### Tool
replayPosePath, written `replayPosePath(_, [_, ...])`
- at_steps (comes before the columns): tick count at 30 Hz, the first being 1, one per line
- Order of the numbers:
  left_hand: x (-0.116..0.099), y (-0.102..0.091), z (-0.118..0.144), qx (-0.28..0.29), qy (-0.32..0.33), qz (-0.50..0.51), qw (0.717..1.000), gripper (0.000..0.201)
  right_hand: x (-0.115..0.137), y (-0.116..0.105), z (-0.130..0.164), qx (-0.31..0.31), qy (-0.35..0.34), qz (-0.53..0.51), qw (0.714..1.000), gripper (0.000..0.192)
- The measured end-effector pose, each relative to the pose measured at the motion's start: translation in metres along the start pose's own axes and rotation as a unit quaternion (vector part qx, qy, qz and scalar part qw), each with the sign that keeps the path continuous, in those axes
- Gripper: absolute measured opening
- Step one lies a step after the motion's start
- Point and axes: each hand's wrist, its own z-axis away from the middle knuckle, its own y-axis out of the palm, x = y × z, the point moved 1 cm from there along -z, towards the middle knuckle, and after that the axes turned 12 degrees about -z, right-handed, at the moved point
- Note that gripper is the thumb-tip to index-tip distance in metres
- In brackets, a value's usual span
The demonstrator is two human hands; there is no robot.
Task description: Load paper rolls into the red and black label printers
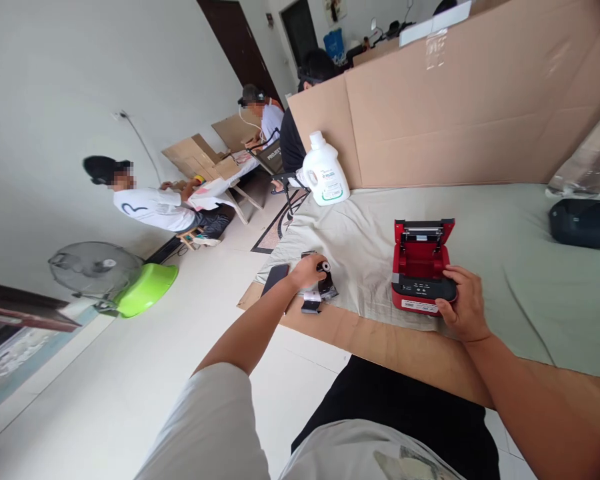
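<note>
Open cloth (480,220) between printer (423,267) and cardboard wall (455,100), bottle (325,170) standing far left, black bag (583,223) blocking far right, phone (275,277) and small parts (320,293) crowding left worktop edge (380,343)

- We can't see all of the small roll (324,267); our left hand (306,271) covers part of it.
- Our right hand (461,305) hides the near right corner of the red printer (420,261).
- The black bag (585,222), far right, is cut off by the edge.
- The little black things (314,300) near our left hand are too small to tell.
</note>
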Motion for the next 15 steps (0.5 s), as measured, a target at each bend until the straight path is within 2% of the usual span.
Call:
replayPosePath(2, [-0.022,-0.018,0.007,0.052,0.06,0.121,0.989,0.036,0.003,-0.001,-0.002,0.0,-0.008,0.006,1.0,0.047])
replayPosePath(4, [-0.054,-0.036,0.018,0.163,0.165,0.246,0.941,0.039,0.006,-0.001,-0.004,-0.005,-0.015,0.015,1.0,0.046])
replayPosePath(6, [-0.09,-0.049,0.027,0.266,0.263,0.277,0.885,0.044,0.009,-0.001,-0.006,-0.015,-0.015,0.025,0.999,0.049])
replayPosePath(7, [-0.107,-0.052,0.028,0.289,0.292,0.282,0.867,0.045,0.011,-0.001,-0.007,-0.02,-0.013,0.029,0.999,0.052])
replayPosePath(8, [-0.124,-0.052,0.025,0.293,0.308,0.291,0.857,0.043,0.012,-0.001,-0.007,-0.025,-0.011,0.033,0.999,0.057])
replayPosePath(10, [-0.154,-0.046,0.011,0.245,0.322,0.317,0.858,0.035,0.016,-0.001,-0.009,-0.034,-0.016,0.034,0.999,0.068])
replayPosePath(13, [-0.187,-0.028,-0.028,0.123,0.324,0.29,0.892,0.025,0.021,-0.003,-0.011,-0.049,-0.036,0.034,0.998,0.077])
replayPosePath(15, [-0.204,-0.016,-0.051,0.073,0.306,0.197,0.929,0.024,0.025,-0.005,-0.012,-0.052,-0.051,0.038,0.997,0.071])
